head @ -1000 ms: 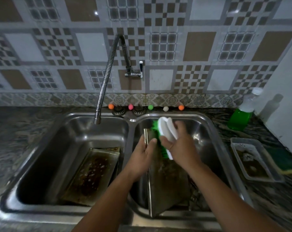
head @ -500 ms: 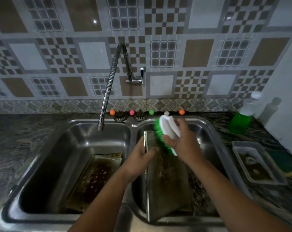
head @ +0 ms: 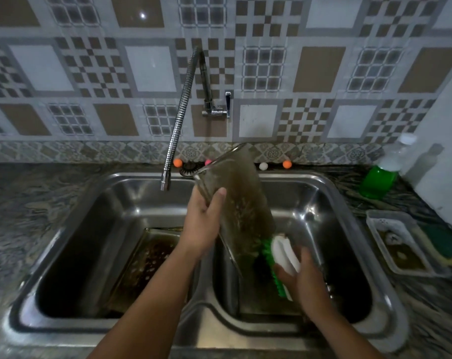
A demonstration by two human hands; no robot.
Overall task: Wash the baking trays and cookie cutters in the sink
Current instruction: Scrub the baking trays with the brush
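Baking tray (head: 235, 203) stands tilted over the right basin of the sink (head: 331, 187), its upper end raised just right of the faucet (head: 179, 117) spout and its lower end dipping into that basin. The left hand (head: 201, 224) clamps the tray's left edge, thumb curled over the soiled face. The right hand (head: 302, 275) wraps its fingers round a white-handled scrub brush (head: 278, 263), green bristles pressed against the tray's lower right edge.

No water appears to run from the faucet. To scrub well, the left hand probably needs to brace the tray firmly, perhaps resting its lower end on the basin floor, so the brush can bear down without the tray sliding. Long strokes along the tray's length should loosen the brown residue, and the corners likely need extra passes.

A second dirty tray (head: 144, 265) lies in the basin below and left of the faucet, awaiting its turn. Green soap bottle (head: 380, 182) stands far right of the faucet on the counter.
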